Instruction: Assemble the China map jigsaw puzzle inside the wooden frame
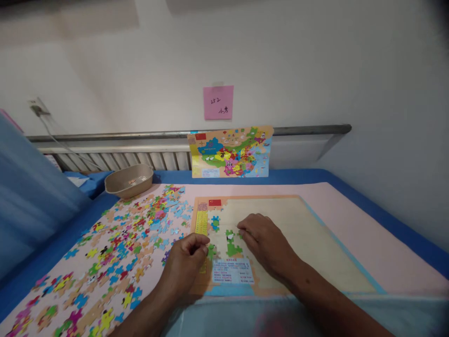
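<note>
The puzzle board [291,243] lies flat before me, with part of its picture filled in on the left. My left hand [184,262] is over the board's left edge, thumb and forefinger pinched together beside a green puzzle piece [212,251]. Whether that piece is in the pinch or only touching it, I cannot tell. To the right, my right hand [268,243] is closed too, fingertips just above a joined green patch with a white sheep [230,237]. What it grips, if anything, is hidden. A small blue and green cluster [215,223] sits higher on the board.
Many loose puzzle pieces [122,248] spread over the pink sheet on the left. Behind them stands a beige basin [129,181] with a few pieces inside. A colourful map picture [231,153] leans upright at the back, below a metal rail [312,130] and a pink note [218,103].
</note>
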{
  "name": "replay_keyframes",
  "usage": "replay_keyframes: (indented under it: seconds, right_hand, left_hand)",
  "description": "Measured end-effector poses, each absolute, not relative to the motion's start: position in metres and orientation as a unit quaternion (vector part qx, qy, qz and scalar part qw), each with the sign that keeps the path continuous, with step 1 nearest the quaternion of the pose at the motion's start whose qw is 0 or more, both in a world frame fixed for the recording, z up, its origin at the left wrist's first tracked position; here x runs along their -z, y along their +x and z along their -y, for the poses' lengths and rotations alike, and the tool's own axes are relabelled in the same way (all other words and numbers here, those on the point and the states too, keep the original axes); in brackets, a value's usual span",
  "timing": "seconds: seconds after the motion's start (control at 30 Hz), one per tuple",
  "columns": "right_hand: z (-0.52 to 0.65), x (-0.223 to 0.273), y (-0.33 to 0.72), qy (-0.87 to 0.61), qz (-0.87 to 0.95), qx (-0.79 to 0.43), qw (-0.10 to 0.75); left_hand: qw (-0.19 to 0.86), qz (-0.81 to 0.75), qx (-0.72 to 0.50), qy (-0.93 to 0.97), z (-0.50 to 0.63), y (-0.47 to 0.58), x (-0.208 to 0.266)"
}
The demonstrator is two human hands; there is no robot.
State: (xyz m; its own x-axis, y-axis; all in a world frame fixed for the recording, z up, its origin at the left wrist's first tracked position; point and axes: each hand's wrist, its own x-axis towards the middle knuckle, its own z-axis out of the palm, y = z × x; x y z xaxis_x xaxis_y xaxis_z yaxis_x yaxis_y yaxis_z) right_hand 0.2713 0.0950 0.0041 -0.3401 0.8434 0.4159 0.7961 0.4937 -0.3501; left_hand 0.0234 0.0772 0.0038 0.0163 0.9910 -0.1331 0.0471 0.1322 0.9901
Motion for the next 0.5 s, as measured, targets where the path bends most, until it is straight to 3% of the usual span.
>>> replay_keyframes:
  seconds: [0.5]
  right_hand:
    - [-0.083, -0.008, 0.254, -0.451, 0.833, -0.107, 0.301]
  left_hand:
    - [0.546, -0.538, -0.439, 0.469, -0.08, 0.025, 0.001]
